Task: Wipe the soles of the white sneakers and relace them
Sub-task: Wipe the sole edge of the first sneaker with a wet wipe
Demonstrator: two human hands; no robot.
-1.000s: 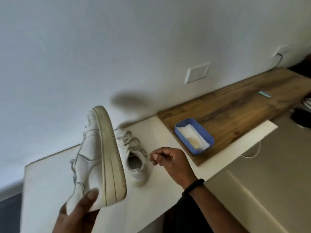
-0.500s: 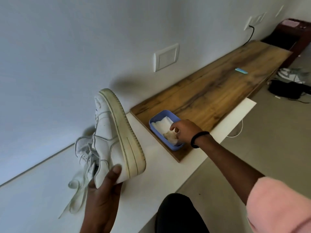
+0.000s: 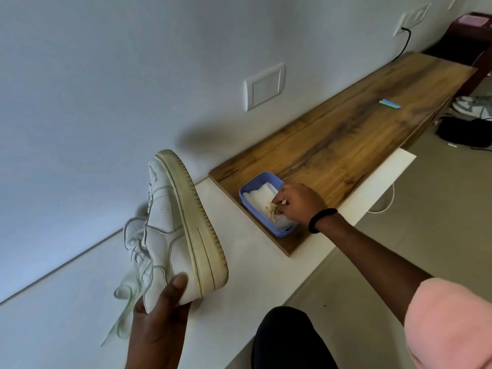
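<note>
left grip is clasping a white leather sneaker by its heel above the white tabletop | right grip is pinching a stained white wipe inside a blue plastic tray

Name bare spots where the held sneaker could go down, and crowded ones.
Free: white tabletop between the held sneaker and the wooden board; the board between blue tray and small blue item. Crowded: the tray, where the right hand pinches a wipe; behind the sneaker, the second sneaker and laces.
</note>
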